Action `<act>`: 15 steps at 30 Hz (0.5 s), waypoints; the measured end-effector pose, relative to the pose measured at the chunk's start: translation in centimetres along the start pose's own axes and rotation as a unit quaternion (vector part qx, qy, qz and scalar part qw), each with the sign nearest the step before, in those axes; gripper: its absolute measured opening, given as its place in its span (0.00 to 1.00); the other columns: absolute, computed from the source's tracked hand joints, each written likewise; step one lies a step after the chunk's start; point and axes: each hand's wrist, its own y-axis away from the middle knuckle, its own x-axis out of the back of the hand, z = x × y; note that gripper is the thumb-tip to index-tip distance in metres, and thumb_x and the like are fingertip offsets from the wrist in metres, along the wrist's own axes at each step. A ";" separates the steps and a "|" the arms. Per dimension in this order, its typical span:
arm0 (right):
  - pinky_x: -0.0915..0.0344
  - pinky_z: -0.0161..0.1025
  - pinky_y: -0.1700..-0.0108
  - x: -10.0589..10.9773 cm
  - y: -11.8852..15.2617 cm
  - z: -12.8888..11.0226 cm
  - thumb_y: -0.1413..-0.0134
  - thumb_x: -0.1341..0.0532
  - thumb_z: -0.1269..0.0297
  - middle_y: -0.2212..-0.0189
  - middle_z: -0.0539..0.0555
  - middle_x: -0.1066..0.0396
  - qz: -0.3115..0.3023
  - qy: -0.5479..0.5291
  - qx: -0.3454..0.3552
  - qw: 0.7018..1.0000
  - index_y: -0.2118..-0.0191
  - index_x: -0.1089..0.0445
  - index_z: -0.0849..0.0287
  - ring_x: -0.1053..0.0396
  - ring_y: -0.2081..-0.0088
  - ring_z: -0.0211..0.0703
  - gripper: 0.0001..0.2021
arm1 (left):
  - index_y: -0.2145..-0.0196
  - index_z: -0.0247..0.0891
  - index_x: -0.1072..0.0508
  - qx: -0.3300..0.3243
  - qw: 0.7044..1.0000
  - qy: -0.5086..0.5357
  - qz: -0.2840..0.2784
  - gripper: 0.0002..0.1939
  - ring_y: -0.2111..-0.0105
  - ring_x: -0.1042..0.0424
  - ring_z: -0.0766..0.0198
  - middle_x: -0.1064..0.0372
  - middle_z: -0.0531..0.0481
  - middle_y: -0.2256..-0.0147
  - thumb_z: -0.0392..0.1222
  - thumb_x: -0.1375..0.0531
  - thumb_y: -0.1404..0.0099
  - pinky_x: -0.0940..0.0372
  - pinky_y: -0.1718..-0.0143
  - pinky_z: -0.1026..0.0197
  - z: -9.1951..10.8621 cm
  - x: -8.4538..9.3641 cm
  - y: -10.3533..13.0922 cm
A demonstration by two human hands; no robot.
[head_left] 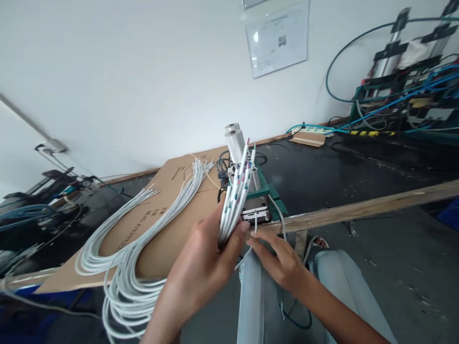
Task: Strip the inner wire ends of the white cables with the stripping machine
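My left hand (204, 258) is closed round a bundle of white cables (234, 196). Their cut ends point up and show small coloured wires. Lower right of it, my right hand (278, 260) pinches a single white cable (256, 224) between thumb and fingers. The tip of that cable is at the slotted front of a small bench machine (256, 210), which has a green base and metal cylinders (234, 143) on top. Whether the tip sits inside the slot I cannot tell. Part of the machine is hidden behind the bundle.
Looped white cables (143, 243) lie on flat cardboard (172, 191) to the left, some hanging over the table edge. A black table (340, 177) with a wooden edge extends right. Machinery with blue hoses (405, 86) stands far right; a power strip (311, 130) lies near the wall.
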 end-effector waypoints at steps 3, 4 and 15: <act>0.20 0.45 0.56 0.2 0.1 0.0 0.33 0.42 0.78 0.61 0.63 0.21 0.009 -0.005 -0.010 1.000 0.47 0.28 0.68 0.22 0.56 0.53 0.12 | 0.72 0.42 0.39 -0.014 1.000 -0.009 0.010 0.13 0.78 0.46 0.67 0.45 0.59 0.78 0.43 0.47 0.27 0.47 0.78 0.65 0.0 0.2 -0.1; 0.20 0.45 0.56 0.3 0.1 0.0 0.33 0.42 0.78 0.60 0.63 0.21 0.011 -0.011 -0.010 1.000 0.45 0.29 0.68 0.22 0.55 0.53 0.13 | 0.72 0.42 0.39 -0.014 1.000 -0.011 0.012 0.14 0.78 0.46 0.67 0.46 0.59 0.78 0.43 0.47 0.27 0.46 0.78 0.65 -0.1 0.2 0.0; 0.18 0.45 0.54 0.8 0.2 0.1 0.34 0.39 0.78 0.57 0.63 0.20 0.032 -0.069 -0.035 0.996 0.35 0.37 0.67 0.21 0.53 0.55 0.24 | 0.74 0.42 0.39 0.006 1.000 -0.007 0.016 0.17 0.79 0.47 0.67 0.46 0.59 0.79 0.47 0.46 0.27 0.46 0.80 0.66 -1.1 -0.2 0.7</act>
